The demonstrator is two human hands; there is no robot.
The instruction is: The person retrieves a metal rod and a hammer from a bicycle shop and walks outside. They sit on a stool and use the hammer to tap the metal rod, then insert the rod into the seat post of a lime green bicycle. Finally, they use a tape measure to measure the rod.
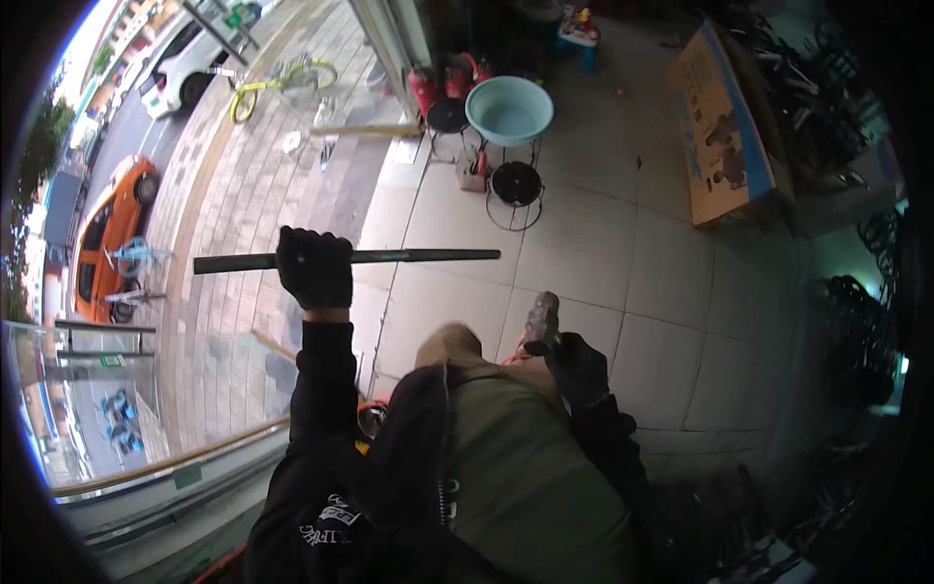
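Note:
My left hand (pixel 313 268), in a black glove, is closed round a long dark metal bar (pixel 428 255), held crosswise out over the doorway floor. My gloved right hand (pixel 576 370) grips a worn grey metal tool (pixel 542 311), apparently a hammer, raised in front of my right thigh; its lower part is partly hidden by the hand. Below both hands my khaki-clad knee (pixel 449 343) and dark jacket show.
A light blue basin (pixel 509 112) on a stand, red extinguishers (pixel 422 88), a low stand (pixel 516 185) and a large cardboard box (pixel 725 127) lie ahead. Bicycles (pixel 851 341) crowd the right. Left, glass doors open onto paving with an orange car (pixel 102 234).

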